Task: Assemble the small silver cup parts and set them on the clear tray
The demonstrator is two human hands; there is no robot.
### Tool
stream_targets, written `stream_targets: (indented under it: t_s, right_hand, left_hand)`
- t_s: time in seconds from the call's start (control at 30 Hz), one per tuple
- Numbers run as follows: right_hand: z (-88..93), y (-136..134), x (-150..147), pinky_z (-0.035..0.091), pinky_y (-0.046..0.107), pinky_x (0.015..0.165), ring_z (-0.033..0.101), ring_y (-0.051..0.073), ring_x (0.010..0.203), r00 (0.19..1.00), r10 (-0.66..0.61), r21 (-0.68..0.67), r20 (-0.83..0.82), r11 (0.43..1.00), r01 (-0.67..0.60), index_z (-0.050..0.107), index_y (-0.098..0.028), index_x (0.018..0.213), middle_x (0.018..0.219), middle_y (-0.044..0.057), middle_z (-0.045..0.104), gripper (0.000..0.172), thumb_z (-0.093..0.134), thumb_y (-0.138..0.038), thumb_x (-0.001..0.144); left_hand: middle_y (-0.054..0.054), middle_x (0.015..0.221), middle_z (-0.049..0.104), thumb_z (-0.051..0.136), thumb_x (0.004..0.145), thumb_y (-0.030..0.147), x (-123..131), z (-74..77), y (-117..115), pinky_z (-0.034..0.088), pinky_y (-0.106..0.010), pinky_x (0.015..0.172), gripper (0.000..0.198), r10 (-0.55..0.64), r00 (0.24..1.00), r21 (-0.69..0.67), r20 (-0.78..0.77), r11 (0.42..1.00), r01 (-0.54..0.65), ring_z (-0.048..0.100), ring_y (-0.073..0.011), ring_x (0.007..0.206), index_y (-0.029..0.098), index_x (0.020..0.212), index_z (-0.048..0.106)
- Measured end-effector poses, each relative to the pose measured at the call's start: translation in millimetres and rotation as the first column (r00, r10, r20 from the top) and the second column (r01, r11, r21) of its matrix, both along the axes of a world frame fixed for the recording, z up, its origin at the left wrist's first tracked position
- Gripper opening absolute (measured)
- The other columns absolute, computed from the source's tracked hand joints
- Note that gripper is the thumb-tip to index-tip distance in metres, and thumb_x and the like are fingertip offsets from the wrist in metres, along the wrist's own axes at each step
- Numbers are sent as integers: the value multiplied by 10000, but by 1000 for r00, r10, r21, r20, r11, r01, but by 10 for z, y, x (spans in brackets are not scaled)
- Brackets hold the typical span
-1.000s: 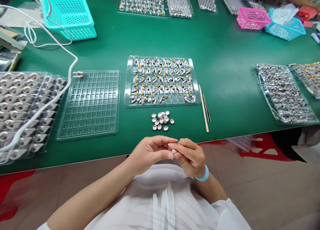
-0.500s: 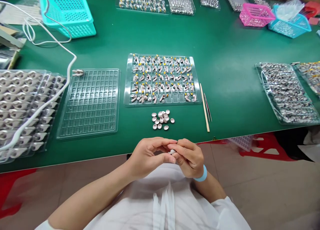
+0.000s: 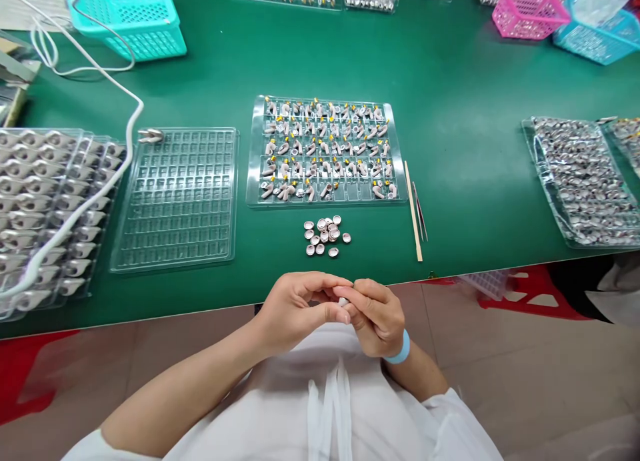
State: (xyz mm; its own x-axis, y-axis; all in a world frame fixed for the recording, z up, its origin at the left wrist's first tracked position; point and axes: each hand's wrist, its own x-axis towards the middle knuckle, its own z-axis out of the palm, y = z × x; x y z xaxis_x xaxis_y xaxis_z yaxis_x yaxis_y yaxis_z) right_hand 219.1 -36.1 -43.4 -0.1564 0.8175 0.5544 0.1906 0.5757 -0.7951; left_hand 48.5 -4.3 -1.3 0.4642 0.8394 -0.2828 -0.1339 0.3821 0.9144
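Note:
In front of the table edge, my left hand [image 3: 293, 314] and my right hand [image 3: 377, 317] meet, fingers pinched together around a small pale grey part [image 3: 343, 301]. Most of that part is hidden by the fingertips, so its exact kind does not show. Just beyond the hands, a loose pile of small round metal caps [image 3: 324, 236] lies on the green table [image 3: 465, 134]. Behind the pile rests a clear plastic tray [image 3: 256, 147] holding rows of small grey curved pieces with yellow ends; a few front-row pockets hold nothing.
A wooden stick [image 3: 413, 211] and tweezers [image 3: 419, 211] lie right of the tray. At left are another clear tray [image 3: 175, 201], trays of grey shells [image 3: 45, 201], a white cable [image 3: 120, 174] and a turquoise basket [image 3: 145, 21]. A filled tray [image 3: 585, 181] sits at right.
The view has shifted slightly, so the table things appear a little higher in the picture. Both hands keep their pinch on the small grey part, with hardly any visible movement.

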Motion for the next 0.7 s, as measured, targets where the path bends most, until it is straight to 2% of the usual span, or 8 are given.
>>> stream_targets:
  t_s: [0.13,0.3,0.4,0.5,0.57,0.7]
  right_hand:
    - [-13,-2,-14,505,272,533,571,141,610,1000,1,-12,2,1000,-1,623,-193,1286,770,42,632,352,519,-164,951]
    - [15,54,15,542,276,598,604,147,686,1000,9,-76,23,997,-7,620,-193,1288,834,56,639,336,500,-178,974]
    - [50,97,73,536,266,598,589,142,697,996,-15,-78,86,997,22,613,-200,1294,845,47,618,334,507,-196,978]
    - [99,132,147,523,263,600,567,138,691,979,-61,-14,194,998,64,586,-192,1319,841,41,598,357,527,-174,967]
    - [134,154,190,516,270,606,570,146,700,959,-69,44,273,997,59,550,-175,1351,831,42,594,397,542,-147,955]
    - [206,197,234,511,280,598,588,161,709,915,-59,128,400,992,8,464,-185,1418,833,48,621,471,542,-145,955]
  left_hand:
    - [-2,757,771,811,681,67,-16,-15,-7,603,-191,666,280,-2,1000,-35,2,999,2,711,-136,684,170,941,797]
    - [-13,822,767,833,702,169,1,-76,32,621,-268,742,333,13,999,-195,43,981,-5,724,-163,750,182,1028,765]
    - [-19,853,750,867,661,194,0,-87,98,611,-288,750,485,13,1000,-165,-16,986,-16,719,-172,764,194,1124,725]
    - [-43,944,743,889,623,186,-23,-67,156,598,-305,773,559,39,998,-81,-53,996,-43,712,-198,848,201,1149,699]
    - [-60,955,746,882,645,209,-35,-50,175,587,-320,807,457,39,998,-65,-55,997,-42,704,-206,880,182,1071,720]
    - [-46,856,758,849,710,267,-28,-35,182,571,-287,792,222,2,1000,-132,1,991,-2,696,-169,800,153,875,752]
